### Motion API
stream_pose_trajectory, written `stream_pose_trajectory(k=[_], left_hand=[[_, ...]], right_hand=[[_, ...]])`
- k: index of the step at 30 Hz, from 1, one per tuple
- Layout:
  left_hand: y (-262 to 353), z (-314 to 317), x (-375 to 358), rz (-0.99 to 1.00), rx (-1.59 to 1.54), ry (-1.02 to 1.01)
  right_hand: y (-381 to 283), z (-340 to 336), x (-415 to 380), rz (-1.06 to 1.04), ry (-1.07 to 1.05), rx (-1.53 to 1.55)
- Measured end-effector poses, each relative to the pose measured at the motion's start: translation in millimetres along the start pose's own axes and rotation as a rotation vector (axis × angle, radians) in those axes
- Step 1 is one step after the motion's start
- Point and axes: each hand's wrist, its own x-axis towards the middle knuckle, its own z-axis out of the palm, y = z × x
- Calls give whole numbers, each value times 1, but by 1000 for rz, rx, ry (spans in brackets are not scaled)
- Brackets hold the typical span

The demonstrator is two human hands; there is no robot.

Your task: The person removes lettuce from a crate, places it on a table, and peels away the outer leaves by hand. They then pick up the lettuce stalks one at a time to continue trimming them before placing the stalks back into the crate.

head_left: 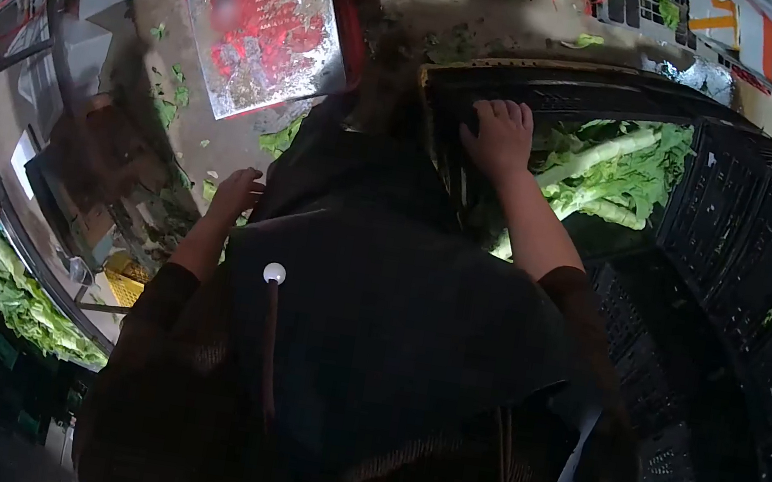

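My right hand [503,139] is on the inner side of a black plastic crate [568,94], its fingers bent over the dark edge and its thumb out to the side. Long-stemmed leafy green vegetables [611,170] lie in that crate, close to the right of my hand. My left hand [239,192] hangs beside the dark apron [382,270] on my front. Its fingers are loosely apart with nothing visible in them; part of them is hidden by the apron's edge.
A worn red-and-white box [259,23] stands on the littered floor ahead. More black crates [745,245] are at the right. Leafy greens [29,292] lie behind a curved dark frame at the left, near a yellow basket [127,279]. Boxes with orange tape [736,34] stand at upper right.
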Motion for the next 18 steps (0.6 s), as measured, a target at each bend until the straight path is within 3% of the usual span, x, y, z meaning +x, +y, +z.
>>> stream_pose_trajectory(k=[3, 7, 9, 12, 13, 17, 18], left_hand=[[3, 27, -4, -114, -62, 75], [-6, 52, -5, -132, -161, 219], [-24, 46, 0, -129, -221, 190], [-3, 65, -44, -199, -151, 290], [-15, 61, -52, -137, -2, 278], [-44, 40, -84, -127, -77, 368], [-53, 33, -88, -39, 46, 351]], right_hand=[[7, 8, -1, -24, 59, -40], [16, 11, -5, -56, 22, -37], [17, 11, 1, -118, 6, -16], [18, 14, 1, -91, -31, -41], [19, 14, 1, -73, -46, -53], [18, 11, -4, -75, 16, -16], [20, 13, -4, -96, 34, -10]])
